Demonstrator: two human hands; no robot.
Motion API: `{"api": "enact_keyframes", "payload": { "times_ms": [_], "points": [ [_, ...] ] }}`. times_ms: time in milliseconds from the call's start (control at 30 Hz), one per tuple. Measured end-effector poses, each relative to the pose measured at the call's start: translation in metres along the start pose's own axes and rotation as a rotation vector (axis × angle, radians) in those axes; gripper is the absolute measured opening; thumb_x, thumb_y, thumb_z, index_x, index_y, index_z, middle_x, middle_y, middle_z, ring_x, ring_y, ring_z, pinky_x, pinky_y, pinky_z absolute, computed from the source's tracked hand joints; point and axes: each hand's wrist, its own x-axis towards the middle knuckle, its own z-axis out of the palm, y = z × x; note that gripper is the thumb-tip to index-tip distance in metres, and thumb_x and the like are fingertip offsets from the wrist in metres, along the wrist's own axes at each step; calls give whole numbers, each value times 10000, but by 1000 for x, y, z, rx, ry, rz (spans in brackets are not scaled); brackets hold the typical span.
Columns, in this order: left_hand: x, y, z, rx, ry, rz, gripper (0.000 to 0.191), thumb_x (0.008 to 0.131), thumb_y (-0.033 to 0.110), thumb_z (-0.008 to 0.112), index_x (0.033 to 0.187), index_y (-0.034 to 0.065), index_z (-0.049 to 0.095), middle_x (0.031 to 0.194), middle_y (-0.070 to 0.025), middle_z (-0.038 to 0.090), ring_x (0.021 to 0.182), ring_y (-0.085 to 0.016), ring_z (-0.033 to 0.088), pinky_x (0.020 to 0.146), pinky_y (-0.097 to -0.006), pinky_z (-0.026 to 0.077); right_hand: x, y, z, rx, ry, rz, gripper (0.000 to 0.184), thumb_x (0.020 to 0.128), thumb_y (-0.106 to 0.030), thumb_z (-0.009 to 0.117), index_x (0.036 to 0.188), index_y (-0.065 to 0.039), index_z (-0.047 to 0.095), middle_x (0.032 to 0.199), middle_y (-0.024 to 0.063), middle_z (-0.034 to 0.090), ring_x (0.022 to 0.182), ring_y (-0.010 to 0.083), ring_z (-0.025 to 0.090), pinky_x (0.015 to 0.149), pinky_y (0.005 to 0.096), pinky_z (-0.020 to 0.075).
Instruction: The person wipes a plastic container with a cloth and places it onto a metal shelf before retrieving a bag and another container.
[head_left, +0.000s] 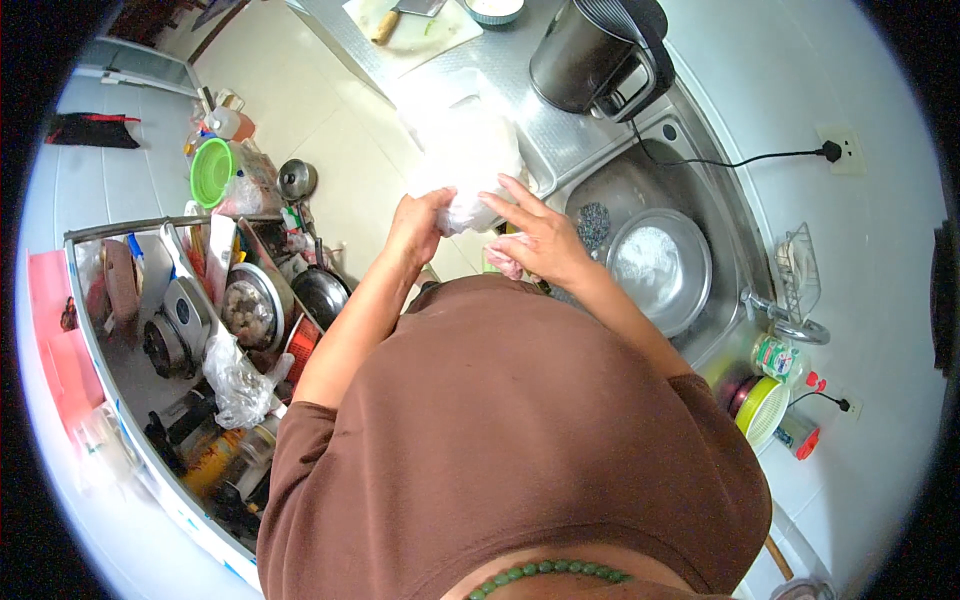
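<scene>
A white plastic bag (476, 157), washed out by glare, is held up near the edge of the metal counter. My left hand (417, 229) grips its near left edge between thumb and fingers. On the opposite side, fingers of my right hand (544, 236) reach to the bag's edge and seem to touch it. A soft pale-pink lump (508, 255), possibly raw meat, is tucked under that hand's thumb and lower fingers. What the bag contains cannot be made out.
At right, a sink (637, 176) holds a metal basin (660, 270) and a scouring pad (593, 225). A corded electric kettle (574, 64) stands beyond. A cleaver (386, 26) lies on a cutting board (427, 52). Crowded shelving (150, 221) with pans stands left.
</scene>
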Motion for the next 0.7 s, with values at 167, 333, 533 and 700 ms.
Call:
{"api": "enact_keyframes", "payload": {
  "times_ms": [167, 333, 533, 700],
  "points": [
    [3, 5, 2, -247, 19, -176, 259, 923, 98, 478, 1134, -45, 523, 1025, -152, 618, 907, -280, 625, 810, -444, 524, 16, -1, 15, -96, -124, 75, 686, 753, -230, 708, 1382, -300, 445, 1471, 135, 349, 932, 320, 653, 776, 413, 542],
    [4, 18, 13, -261, -55, -135, 399, 915, 122, 560, 1257, -42, 435, 1139, -171, 575, 957, -288, 611, 821, -434, 523, 32, 13, 26, -236, -133, 211, 689, 783, -268, 674, 1412, -240, 392, 1377, 166, 463, 943, 366, 635, 828, 454, 514],
    [-19, 21, 25, 1118, 148, 890, 751, 784, 172, 737, 1421, 92, 346, 1399, -203, 360, 1245, -381, 404, 993, -466, 383, 61, 32, 18, -302, -460, 480, 419, 872, -359, 531, 1176, -75, 581, 1029, 223, 655, 963, 383, 630, 850, 467, 491],
    [-6, 3, 19, 1907, -130, 927, 762, 781, 471, 655, 1426, 174, 377, 1488, -94, 320, 1374, -324, 277, 1107, -542, 194, 62, 40, 22, -316, -498, 491, 375, 871, -348, 497, 1030, -49, 660, 1035, 210, 657, 969, 369, 634, 850, 455, 489]
  ]
}}
